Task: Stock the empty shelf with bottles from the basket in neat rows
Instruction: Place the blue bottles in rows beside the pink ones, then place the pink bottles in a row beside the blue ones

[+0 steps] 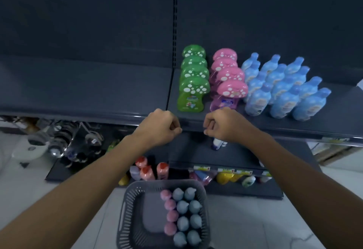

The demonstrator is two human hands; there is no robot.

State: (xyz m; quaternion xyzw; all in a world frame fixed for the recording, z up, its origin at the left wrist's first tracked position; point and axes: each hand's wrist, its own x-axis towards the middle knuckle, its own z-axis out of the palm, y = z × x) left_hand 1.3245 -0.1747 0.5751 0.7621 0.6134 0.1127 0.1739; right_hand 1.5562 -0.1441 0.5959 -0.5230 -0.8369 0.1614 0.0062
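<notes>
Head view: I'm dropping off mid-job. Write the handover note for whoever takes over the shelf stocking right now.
Hands: the left hand and right hand are both curled and hold nothing, above the shelf's front edge.
Done: on the shelf, right bay, stand one row of green bottles, one row of pink bottles and three rows of blue bottles, all upright.
Stock: the basket on the floor holds one column of pink-capped bottles and two columns of grey-blue-capped bottles.
Left to do: shelve those in rows; the left bay holds nothing.
</notes>
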